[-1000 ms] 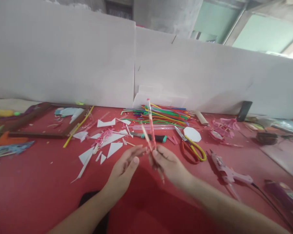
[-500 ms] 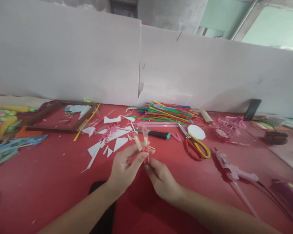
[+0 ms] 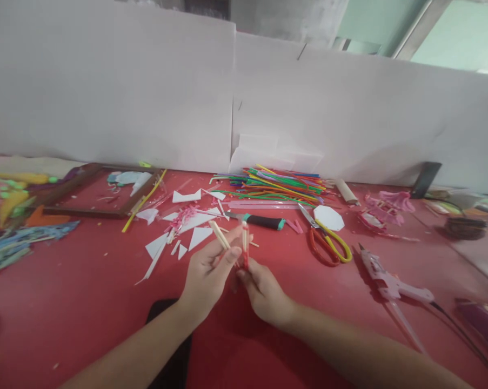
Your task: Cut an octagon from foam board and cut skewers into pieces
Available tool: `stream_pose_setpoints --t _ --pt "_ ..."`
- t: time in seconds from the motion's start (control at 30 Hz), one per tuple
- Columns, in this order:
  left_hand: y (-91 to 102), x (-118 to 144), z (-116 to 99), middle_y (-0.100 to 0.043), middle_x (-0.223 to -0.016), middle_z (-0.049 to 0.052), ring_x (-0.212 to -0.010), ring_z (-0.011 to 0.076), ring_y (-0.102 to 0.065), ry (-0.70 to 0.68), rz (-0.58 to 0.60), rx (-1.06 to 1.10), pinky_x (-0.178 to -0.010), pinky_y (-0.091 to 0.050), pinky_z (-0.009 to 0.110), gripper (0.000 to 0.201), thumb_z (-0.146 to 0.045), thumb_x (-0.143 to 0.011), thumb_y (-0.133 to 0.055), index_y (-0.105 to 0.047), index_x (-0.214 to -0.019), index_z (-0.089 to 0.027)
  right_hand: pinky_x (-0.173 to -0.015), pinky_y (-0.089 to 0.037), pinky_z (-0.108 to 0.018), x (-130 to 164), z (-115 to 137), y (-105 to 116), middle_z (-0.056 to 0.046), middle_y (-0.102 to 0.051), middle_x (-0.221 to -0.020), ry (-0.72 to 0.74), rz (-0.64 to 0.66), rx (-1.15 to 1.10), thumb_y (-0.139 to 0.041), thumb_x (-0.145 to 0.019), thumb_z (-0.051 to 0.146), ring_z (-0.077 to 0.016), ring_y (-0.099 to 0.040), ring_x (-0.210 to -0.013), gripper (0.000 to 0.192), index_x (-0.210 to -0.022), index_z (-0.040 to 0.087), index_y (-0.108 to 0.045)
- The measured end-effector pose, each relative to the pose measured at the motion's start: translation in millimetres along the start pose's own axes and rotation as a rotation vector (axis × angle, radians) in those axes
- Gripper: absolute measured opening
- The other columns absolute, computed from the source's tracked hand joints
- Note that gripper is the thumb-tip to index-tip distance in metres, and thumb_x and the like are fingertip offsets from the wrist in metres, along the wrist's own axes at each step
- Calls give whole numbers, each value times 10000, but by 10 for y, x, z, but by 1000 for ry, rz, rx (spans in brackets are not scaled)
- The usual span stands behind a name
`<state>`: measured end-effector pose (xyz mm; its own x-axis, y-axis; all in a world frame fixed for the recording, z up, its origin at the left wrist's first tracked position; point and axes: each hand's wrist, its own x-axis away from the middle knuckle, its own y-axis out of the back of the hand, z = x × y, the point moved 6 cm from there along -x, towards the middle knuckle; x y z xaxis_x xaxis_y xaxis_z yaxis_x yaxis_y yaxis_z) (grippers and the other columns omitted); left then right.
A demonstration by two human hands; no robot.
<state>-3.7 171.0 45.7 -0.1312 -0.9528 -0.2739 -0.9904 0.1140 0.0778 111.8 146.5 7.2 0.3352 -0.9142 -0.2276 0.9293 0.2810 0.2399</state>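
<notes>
My left hand [image 3: 206, 274] is closed, with pale wooden sticks [image 3: 219, 235] pinched between thumb and fingers and slanting up to the left. Close beside them stands a red-edged piece with pale sticks in it [image 3: 245, 243]. Its lower end is in the closed fingers of my right hand [image 3: 270, 297]. The fingertips of both hands nearly meet, so how the pieces join there is hidden. Just beyond the hands lies a utility knife [image 3: 263, 221] with a black and teal handle.
Scissors [image 3: 325, 243] and a white octagonal card [image 3: 328, 218] lie right of the knife. A pink glue gun [image 3: 393, 283] rests farther right, near a pink model [image 3: 385, 208]. Colourful pipe cleaners [image 3: 276, 183] are heaped at the back. White paper scraps [image 3: 200, 237] and a brown frame [image 3: 81, 212] are leftward.
The sticks in my left hand have swung farther left, away from the red-edged piece. My right hand has dropped slightly, and the red-edged piece stands more upright.
</notes>
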Motion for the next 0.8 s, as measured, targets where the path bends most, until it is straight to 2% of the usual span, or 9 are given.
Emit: stream_pose_setpoints --t 0.1,0.23,0.33,0.43,0.5,0.6,0.7,0.8 --pt "-3 10 27 -781 -941 84 -935 246 -716 18 2 42 -895 -557 367 427 -542 -933 -577 -711 -1132 -188 -720 -495 -348 52 -25 -5 -17 -556 -765 -36 44 26 -371 -1017 372 -187 -561 -718 243 -836 252 -477" --pt "41 20 85 -750 -1111 126 -1064 259 -687 23 -60 279 -893 -550 371 596 -656 -967 -422 -616 -1262 -175 -801 -488 -381 64 -12 -3 -47 -566 -865 -59 56 70 -434 -984 291 -210 -553 -804 148 -854 251 -493" --pt "79 -21 93 -766 -1039 113 -1022 270 -710 42 -72 432 -845 -570 371 644 -703 -896 -528 -602 -1265 -181 -871 -471 -401 44 13 -13 -71 -547 -940 -70 68 68 -453 -969 282 -223 -542 -879 108 -879 244 -500" --pt "149 -124 15 -778 -860 80 -903 279 -741 48 -50 496 -835 -582 390 685 -750 -769 -654 -666 -1150 -181 -888 -447 -389 29 32 -2 -68 -527 -954 -110 96 40 -473 -970 337 -215 -527 -899 168 -840 236 -506" --pt "207 -200 -51 -771 -800 64 -838 277 -750 54 -29 525 -829 -589 392 667 -766 -698 -705 -709 -1027 -187 -819 -437 -359 33 26 26 -45 -508 -888 -161 124 2 -474 -976 418 -190 -501 -829 279 -774 227 -494" --pt "240 -266 -88 -773 -802 68 -869 289 -753 101 13 579 -848 -590 393 598 -714 -662 -776 -740 -955 -194 -632 -370 -300 73 -14 91 12 -437 -717 -283 175 -87 -473 -953 579 -134 -395 -653 440 -703 217 -449" --pt "184 -264 -32 -783 -849 70 -930 289 -748 175 29 629 -878 -586 390 501 -614 -681 -828 -746 -962 -208 -515 -274 -260 156 -38 141 63 -352 -598 -442 236 -215 -486 -882 710 -92 -294 -542 537 -674 221 -404" --pt "93 -239 79 -790 -922 68 -921 265 -749 239 -1 657 -868 -591 366 463 -556 -682 -854 -740 -966 -209 -432 -205 -230 280 -6 131 108 -272 -503 -600 331 -341 -472 -842 756 -64 -213 -438 556 -677 232 -389"
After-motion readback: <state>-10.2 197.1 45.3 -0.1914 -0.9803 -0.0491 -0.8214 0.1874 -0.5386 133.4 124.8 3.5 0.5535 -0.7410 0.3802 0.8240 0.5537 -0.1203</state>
